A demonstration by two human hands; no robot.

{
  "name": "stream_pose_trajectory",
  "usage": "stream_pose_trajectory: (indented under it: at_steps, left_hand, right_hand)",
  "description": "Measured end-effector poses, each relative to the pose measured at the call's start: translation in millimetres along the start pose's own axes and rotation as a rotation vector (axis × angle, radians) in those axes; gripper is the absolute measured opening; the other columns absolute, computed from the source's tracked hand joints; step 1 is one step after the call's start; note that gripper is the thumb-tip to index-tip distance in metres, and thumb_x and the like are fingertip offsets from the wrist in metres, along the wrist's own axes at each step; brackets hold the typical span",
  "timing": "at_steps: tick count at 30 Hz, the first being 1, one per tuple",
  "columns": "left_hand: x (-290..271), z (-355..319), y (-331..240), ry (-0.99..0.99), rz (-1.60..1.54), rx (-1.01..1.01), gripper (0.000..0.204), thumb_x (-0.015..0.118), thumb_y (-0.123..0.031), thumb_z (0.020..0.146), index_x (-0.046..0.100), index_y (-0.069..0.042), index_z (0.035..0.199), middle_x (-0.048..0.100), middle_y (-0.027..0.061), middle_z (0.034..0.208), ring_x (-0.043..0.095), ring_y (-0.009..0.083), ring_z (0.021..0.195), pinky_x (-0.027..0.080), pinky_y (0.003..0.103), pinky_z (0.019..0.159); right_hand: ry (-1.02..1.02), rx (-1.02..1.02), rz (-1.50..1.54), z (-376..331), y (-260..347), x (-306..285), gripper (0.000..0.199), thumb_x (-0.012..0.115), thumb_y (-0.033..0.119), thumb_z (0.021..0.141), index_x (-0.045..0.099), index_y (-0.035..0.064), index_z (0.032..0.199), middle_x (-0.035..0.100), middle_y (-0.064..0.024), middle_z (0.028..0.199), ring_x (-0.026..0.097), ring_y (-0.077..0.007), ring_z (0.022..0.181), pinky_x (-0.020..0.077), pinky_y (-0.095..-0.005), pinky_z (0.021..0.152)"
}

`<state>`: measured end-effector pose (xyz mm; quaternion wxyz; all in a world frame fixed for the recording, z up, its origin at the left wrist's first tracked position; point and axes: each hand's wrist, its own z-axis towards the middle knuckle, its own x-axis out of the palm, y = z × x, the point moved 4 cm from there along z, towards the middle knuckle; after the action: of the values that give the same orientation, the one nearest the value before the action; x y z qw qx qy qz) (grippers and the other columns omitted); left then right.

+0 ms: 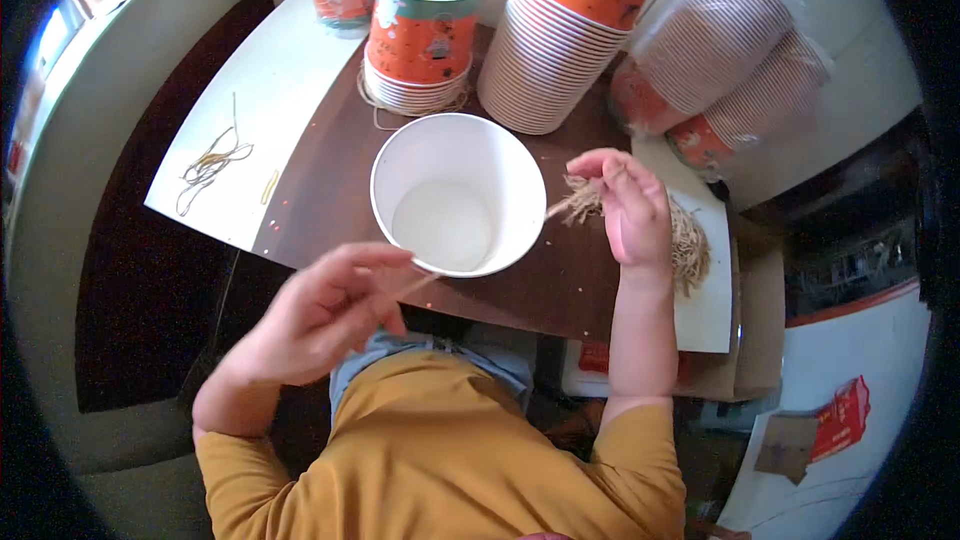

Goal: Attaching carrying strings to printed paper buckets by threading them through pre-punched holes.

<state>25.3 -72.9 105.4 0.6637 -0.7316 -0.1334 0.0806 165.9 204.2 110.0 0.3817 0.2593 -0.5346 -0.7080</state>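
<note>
A white-walled paper bucket (510, 165) stands mouth-up before me. A thin tan cord (423, 282) slants out from its front rim into the fingers of my left hand (320, 315), which is slightly blurred. Another short piece of cord (557, 209) sticks out at the bucket's right rim. Just beyond it, my right hand (635, 205) is raised, its fingers loosely curved and nothing seen in them. Behind and beside that hand lies a pile of tan cords (690, 250), partly hidden by my wrist.
Orange-patterned buckets (425, 35) stand upside down at the back, beside a tall leaning stack (555, 50). Plastic-wrapped stacks (720, 50) sit at the right. Loose strings (210, 170) lie on the white board at left. Small crumbs dot the brown table (330, 195).
</note>
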Motion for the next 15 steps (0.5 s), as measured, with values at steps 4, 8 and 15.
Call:
stream_pose_trajectory:
  at_steps: [4, 8, 15]
  left_hand:
    - [-7.1, 24.4, -30.5, -0.017, 0.026, 0.168, 0.035, 0.046, 0.001, 0.093, 0.045, -0.001, 0.128, 0.058, 0.0019, 0.077, 0.053, 0.0051, 0.069, 0.041, 0.018, 0.060]
    - [8.7, 64.6, -65.3, -0.008, 0.138, 0.383, 0.034, 0.054, -0.011, 0.092, 0.049, -0.004, 0.126, 0.062, 0.0017, 0.074, 0.051, 0.0036, 0.060, 0.037, 0.017, 0.051]
    - [1.6, 99.9, -64.0, 0.164, -0.026, 0.208, 0.030, 0.053, -0.014, 0.094, 0.048, -0.005, 0.122, 0.065, 0.0079, 0.076, 0.055, 0.0067, 0.058, 0.044, 0.019, 0.053]
  right_hand:
    - [0.107, 0.052, -0.198, 21.0, 15.7, -1.9, 0.037, 0.059, 0.010, 0.085, 0.054, -0.0012, 0.120, 0.061, -0.0111, 0.111, 0.056, -0.0163, 0.105, 0.0407, -0.0307, 0.096]
    - [0.555, -0.204, -0.358, 30.4, 71.8, 54.1, 0.076, 0.067, 0.009, 0.076, 0.030, 0.0030, 0.142, 0.053, -0.0133, 0.123, 0.046, -0.0200, 0.120, 0.0342, -0.0336, 0.104]
    - [0.418, 0.301, -0.238, 33.3, 61.3, 73.0, 0.016, 0.058, 0.015, 0.093, 0.065, 0.0000, 0.093, 0.064, 0.0003, 0.083, 0.058, -0.0050, 0.075, 0.0471, -0.0210, 0.067]
